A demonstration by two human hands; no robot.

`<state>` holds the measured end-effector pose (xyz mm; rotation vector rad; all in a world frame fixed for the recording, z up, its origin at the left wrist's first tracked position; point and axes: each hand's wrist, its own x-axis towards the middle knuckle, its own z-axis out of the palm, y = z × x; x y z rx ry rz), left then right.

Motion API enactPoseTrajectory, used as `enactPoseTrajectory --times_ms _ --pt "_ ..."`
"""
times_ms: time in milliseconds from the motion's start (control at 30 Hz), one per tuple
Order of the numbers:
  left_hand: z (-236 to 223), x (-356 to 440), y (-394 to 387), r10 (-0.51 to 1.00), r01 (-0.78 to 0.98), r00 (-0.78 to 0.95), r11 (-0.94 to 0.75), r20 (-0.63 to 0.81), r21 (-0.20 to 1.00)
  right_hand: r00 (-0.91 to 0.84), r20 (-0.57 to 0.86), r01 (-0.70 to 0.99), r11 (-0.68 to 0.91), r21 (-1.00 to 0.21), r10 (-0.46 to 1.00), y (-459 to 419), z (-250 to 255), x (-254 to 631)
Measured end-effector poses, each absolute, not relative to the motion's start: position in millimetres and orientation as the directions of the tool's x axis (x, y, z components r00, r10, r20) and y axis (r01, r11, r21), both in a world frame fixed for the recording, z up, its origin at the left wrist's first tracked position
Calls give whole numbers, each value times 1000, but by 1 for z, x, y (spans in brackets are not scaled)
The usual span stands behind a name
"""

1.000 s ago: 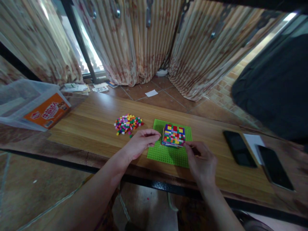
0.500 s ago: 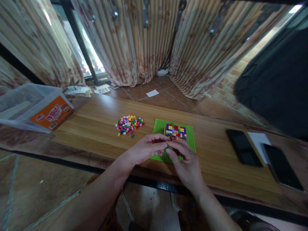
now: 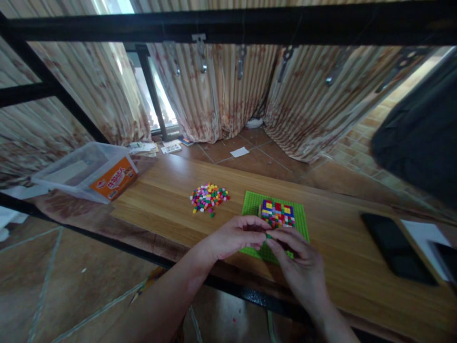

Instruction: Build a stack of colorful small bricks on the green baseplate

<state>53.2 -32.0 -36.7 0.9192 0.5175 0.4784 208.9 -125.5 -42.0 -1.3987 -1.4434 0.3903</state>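
A small green brick [image 3: 268,236] sits between the fingertips of both hands, above the near part of a bright green baseplate [image 3: 302,220]. My left hand [image 3: 240,237] is closed in a pinch on its left side. From the right, my right hand [image 3: 299,253] pinches it between thumb and fingers. Just behind the fingers, a block built of many coloured bricks [image 3: 277,212] stands on the baseplate; its near side is partly hidden by my hands. Left of the baseplate lies a loose pile of small coloured bricks [image 3: 209,196].
The wooden tabletop [image 3: 171,209] carries all this. A clear plastic box [image 3: 85,171] with an orange label stands at its left end. On the right lie a black phone [image 3: 396,247], a white paper [image 3: 424,238] and another dark device [image 3: 446,257]. A black metal bar [image 3: 228,26] crosses above.
The camera view has tilted up and turned left, so everything sits lower and further right in the picture. Both hands still hold the green brick together over the baseplate.
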Motion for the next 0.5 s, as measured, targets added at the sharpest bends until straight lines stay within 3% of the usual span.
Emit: enactPoseTrajectory --times_ms 333,500 --pt "-33 46 -20 746 -165 610 449 -267 878 375 458 619 149 -771 806 -126 -44 259" --pt "-36 49 -16 816 -140 496 413 -297 900 366 442 672 96 -735 819 -127 -43 269"
